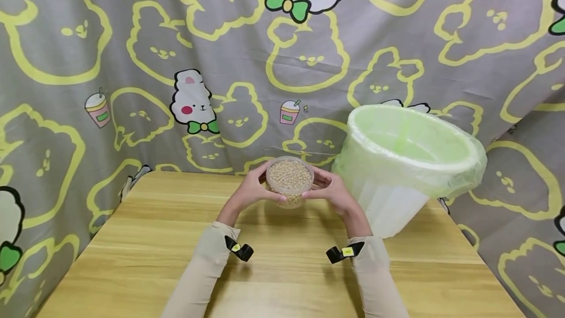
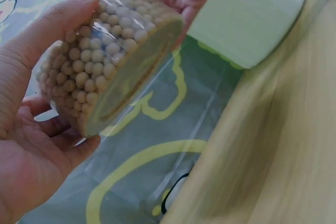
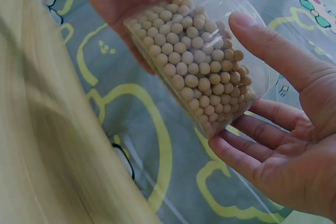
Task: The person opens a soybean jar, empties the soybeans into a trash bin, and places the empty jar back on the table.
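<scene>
A round clear plastic tub [image 1: 290, 176] holds many small beige balls and is raised above the table between both hands. My left hand [image 1: 251, 191] grips its left side, thumb at the front and fingers behind. On the opposite side my right hand [image 1: 333, 192] grips it the same way. Through the wall in the left wrist view, the beige balls [image 2: 92, 72] show packed against the plastic, and the flat base is visible. The right wrist view has the tub [image 3: 191, 59] with a band of bare wall above the balls.
A pale bin [image 1: 388, 205] lined with a thin green bag [image 1: 353, 161] stands tilted on the right of the table, close to my right forearm. The wooden table [image 1: 282, 278] runs back to a patterned grey curtain [image 1: 247, 53]. Each wrist wears a small black camera.
</scene>
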The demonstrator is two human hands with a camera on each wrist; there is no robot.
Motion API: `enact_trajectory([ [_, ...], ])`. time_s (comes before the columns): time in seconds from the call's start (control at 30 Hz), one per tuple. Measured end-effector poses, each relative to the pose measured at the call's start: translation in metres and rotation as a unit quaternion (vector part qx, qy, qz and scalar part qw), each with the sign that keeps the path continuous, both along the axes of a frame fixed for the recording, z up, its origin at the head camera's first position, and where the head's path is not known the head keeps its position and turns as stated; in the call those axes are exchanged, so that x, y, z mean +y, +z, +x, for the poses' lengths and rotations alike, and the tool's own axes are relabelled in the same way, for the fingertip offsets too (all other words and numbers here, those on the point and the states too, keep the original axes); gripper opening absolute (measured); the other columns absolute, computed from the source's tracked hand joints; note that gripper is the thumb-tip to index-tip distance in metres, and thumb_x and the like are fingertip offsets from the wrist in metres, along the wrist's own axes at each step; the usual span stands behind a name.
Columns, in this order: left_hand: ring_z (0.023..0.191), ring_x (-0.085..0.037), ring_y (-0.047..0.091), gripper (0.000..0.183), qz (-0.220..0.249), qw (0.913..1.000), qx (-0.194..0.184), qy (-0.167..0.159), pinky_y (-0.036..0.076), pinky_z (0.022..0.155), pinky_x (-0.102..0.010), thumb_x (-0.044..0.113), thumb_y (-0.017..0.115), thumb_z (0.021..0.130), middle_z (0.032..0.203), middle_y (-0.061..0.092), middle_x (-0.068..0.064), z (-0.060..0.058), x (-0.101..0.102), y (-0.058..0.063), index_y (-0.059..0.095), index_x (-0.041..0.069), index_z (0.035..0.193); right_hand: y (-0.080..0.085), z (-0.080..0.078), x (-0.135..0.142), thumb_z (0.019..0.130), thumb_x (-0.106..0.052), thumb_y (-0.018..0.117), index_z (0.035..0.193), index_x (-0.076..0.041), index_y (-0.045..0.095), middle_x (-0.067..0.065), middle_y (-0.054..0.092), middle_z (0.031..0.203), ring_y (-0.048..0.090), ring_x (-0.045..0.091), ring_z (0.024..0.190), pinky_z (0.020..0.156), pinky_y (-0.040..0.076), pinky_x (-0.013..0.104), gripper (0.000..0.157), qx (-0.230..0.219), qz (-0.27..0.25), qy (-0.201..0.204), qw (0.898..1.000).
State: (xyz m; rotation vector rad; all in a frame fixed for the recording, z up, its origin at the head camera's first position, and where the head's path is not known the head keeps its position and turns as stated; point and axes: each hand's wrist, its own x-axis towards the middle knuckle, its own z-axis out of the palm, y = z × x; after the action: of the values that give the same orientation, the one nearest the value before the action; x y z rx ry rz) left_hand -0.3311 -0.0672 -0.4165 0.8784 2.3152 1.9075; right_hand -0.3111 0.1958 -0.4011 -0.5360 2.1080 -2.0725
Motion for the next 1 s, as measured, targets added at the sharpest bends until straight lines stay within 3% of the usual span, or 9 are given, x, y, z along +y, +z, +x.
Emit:
enact_trajectory([
  [0.23, 0.136, -0.029, 0.049, 0.102, 0.057, 0.9963, -0.038, -0.052, 0.047, 0.109, -0.046, 0.009, 0.09, 0.075, 0.151, 0.045, -0.006, 0.004, 0.005, -0.002, 0.034, 0.036, 0.157, 0.006, 0.008, -0.003, 0.075, 0.011, 0.082, 0.15, 0.001, 0.048, 0.029, 0.051, 0.148, 0.066, 0.014, 0.12, 0.098, 0.056, 0.027, 0.083, 0.007, -0.02, -0.006, 1.0],
  [0.33, 0.138, -0.03, 0.046, 0.106, 0.063, 0.9954, -0.045, -0.055, 0.046, 0.11, -0.048, 0.011, 0.091, 0.075, 0.153, 0.039, -0.006, 0.007, 0.009, 0.001, 0.028, 0.037, 0.157, 0.008, 0.009, -0.003, 0.075, 0.01, 0.082, 0.149, 0.001, 0.048, 0.03, 0.052, 0.147, 0.066, 0.012, 0.118, 0.098, 0.056, 0.027, 0.082, 0.016, -0.022, -0.009, 1.0],
  [0.5, 0.14, -0.029, 0.044, 0.121, 0.051, 0.9977, -0.027, -0.035, 0.042, 0.113, -0.048, 0.012, 0.099, 0.063, 0.153, 0.039, -0.005, 0.012, 0.012, 0.008, 0.026, 0.029, 0.158, 0.015, 0.015, -0.005, 0.079, 0.004, 0.083, 0.151, -0.002, 0.048, 0.024, 0.052, 0.149, 0.061, 0.021, 0.129, 0.102, 0.053, 0.025, 0.081, 0.036, 0.009, -0.022, 0.999],
  [0.63, 0.137, -0.026, 0.049, 0.119, 0.043, 0.999, 0.007, -0.002, 0.044, 0.113, -0.049, 0.01, 0.1, 0.059, 0.15, 0.047, -0.002, 0.015, 0.012, 0.012, 0.034, 0.027, 0.157, 0.022, 0.022, -0.012, 0.081, -0.005, 0.084, 0.153, -0.007, 0.046, 0.017, 0.051, 0.153, 0.052, 0.03, 0.139, 0.11, 0.048, 0.032, 0.081, 0.055, 0.041, -0.029, 0.997],
  [0.83, 0.134, -0.024, 0.052, 0.117, 0.015, 0.9965, 0.051, 0.065, 0.045, 0.111, -0.05, 0.013, 0.101, 0.055, 0.146, 0.052, -0.003, 0.017, 0.013, 0.015, 0.039, 0.026, 0.154, 0.027, 0.029, -0.032, 0.079, -0.018, 0.09, 0.156, -0.022, 0.041, 0.005, 0.051, 0.151, 0.051, 0.025, 0.139, 0.113, 0.045, 0.044, 0.091, 0.091, 0.067, -0.044, 0.993],
  [0.9, 0.134, -0.025, 0.052, 0.116, 0.013, 0.9959, 0.058, 0.068, 0.044, 0.112, -0.05, 0.014, 0.101, 0.055, 0.146, 0.053, -0.004, 0.018, 0.014, 0.016, 0.04, 0.025, 0.153, 0.028, 0.03, -0.037, 0.075, -0.017, 0.092, 0.156, -0.022, 0.04, 0.005, 0.051, 0.149, 0.052, 0.025, 0.136, 0.11, 0.047, 0.045, 0.096, 0.099, 0.068, -0.067, 0.991],
  [1.0, 0.134, -0.026, 0.052, 0.114, 0.019, 0.9972, 0.055, 0.047, 0.043, 0.112, -0.05, 0.011, 0.099, 0.057, 0.146, 0.053, -0.007, 0.019, 0.015, 0.017, 0.04, 0.023, 0.154, 0.028, 0.032, -0.041, 0.07, -0.013, 0.094, 0.156, -0.019, 0.039, 0.008, 0.05, 0.149, 0.052, 0.028, 0.135, 0.109, 0.048, 0.045, 0.102, 0.099, 0.064, -0.098, 0.988],
])
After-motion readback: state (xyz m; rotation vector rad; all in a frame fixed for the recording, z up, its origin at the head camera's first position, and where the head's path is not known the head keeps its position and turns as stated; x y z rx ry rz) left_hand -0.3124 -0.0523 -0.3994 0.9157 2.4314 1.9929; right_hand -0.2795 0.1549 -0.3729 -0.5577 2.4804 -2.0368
